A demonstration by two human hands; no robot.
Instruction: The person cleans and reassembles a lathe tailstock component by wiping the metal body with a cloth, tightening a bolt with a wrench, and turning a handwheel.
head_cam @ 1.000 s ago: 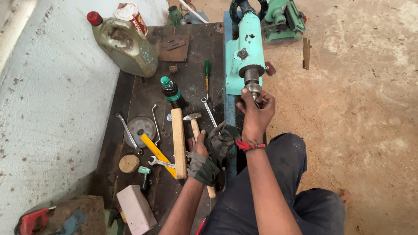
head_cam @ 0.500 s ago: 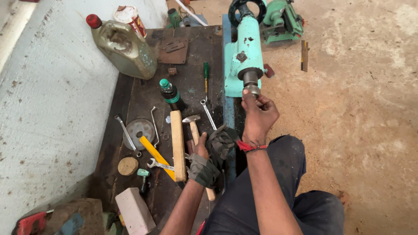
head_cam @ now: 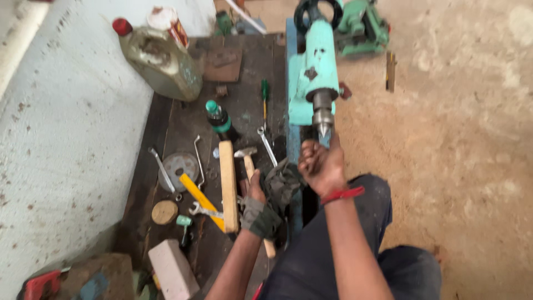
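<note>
Sandy workshop floor point(head_cam: 455, 166), dark plank bench point(head_cam: 244, 100) beside a pale wall. I noted my right hand point(head_cam: 322, 165) loosely curled, gripping nothing, just below the steel point point(head_cam: 323, 129) of the turquoise machine head point(head_cam: 312, 72). My left hand point(head_cam: 256, 206), wrapped in cloth, rested on a hammer handle point(head_cam: 251, 171) near a grey rag point(head_cam: 282, 183); grip unclear. Further out lay a wooden block point(head_cam: 228, 186), spanners, a yellow bar point(head_cam: 201, 201), a green-capped bottle point(head_cam: 220, 119) and an oil jug point(head_cam: 162, 61).
</note>
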